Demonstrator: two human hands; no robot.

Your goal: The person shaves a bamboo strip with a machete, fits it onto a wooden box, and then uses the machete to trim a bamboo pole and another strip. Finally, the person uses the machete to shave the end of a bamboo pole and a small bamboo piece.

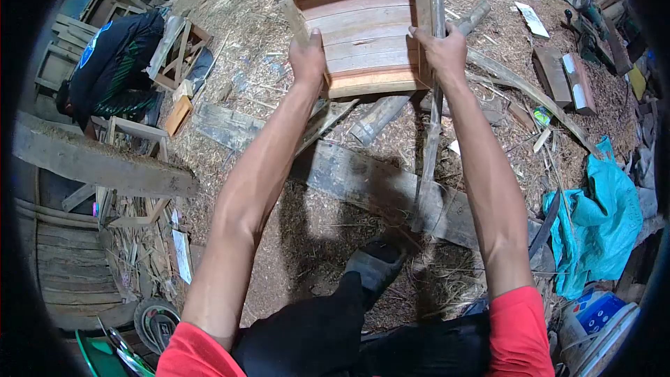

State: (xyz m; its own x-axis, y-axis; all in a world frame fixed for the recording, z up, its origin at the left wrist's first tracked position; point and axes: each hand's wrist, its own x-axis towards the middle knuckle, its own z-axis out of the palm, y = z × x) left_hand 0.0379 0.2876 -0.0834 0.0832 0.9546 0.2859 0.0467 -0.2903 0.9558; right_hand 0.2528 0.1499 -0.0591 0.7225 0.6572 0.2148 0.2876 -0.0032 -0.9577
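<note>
Head view: far left, co-worker [115, 63] in dark clothes, bent low beside wood pieces. Beam [105, 164] below them. Left hand [307, 63] closed on the left side of the frame [377, 89], thumb on its face. Frame held out ahead, top centre, slatted panel showing. Right hand [443, 56] on its right side, thumb forward; pole [430, 146] runs down there, cannot tell if also gripped. Farther right, teal sack [600, 216] on the littered ground, bucket [600, 328] below.
</note>
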